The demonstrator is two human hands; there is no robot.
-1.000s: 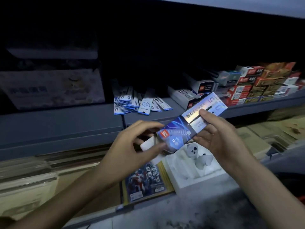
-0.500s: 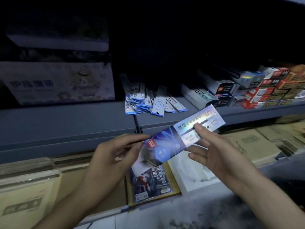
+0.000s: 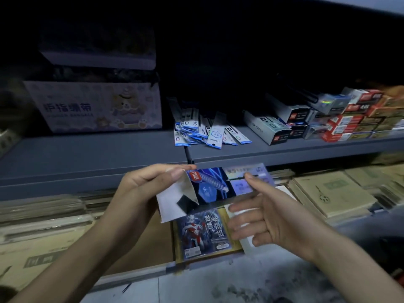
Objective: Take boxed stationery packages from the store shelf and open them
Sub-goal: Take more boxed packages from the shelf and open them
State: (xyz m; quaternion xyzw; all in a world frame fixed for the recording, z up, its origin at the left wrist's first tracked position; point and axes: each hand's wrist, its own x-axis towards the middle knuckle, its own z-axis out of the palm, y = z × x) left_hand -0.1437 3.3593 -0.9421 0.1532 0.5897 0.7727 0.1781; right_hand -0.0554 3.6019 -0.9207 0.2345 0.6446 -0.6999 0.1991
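A long blue and silver stationery box (image 3: 220, 184) is held level in front of the grey shelf (image 3: 284, 154). My left hand (image 3: 142, 191) pinches its left end, where a white flap (image 3: 175, 204) hangs open and a dark inside shows. My right hand (image 3: 262, 215) holds the right end, thumb on top and fingers spread underneath. More boxed packages (image 3: 269, 130) and red and yellow boxes (image 3: 354, 121) lie on the shelf at the right.
Loose blue and white refill packets (image 3: 209, 132) lie in a pile mid shelf. A large white carton with a bear print (image 3: 96, 106) stands at the left. Below are a hero picture pack (image 3: 203, 230), brown notebooks (image 3: 330, 193) and flat cardboard stacks (image 3: 43, 237).
The box has swung from tilted up at the right to level. My left hand has pulled the left end flap open, and its white inside now hangs down.
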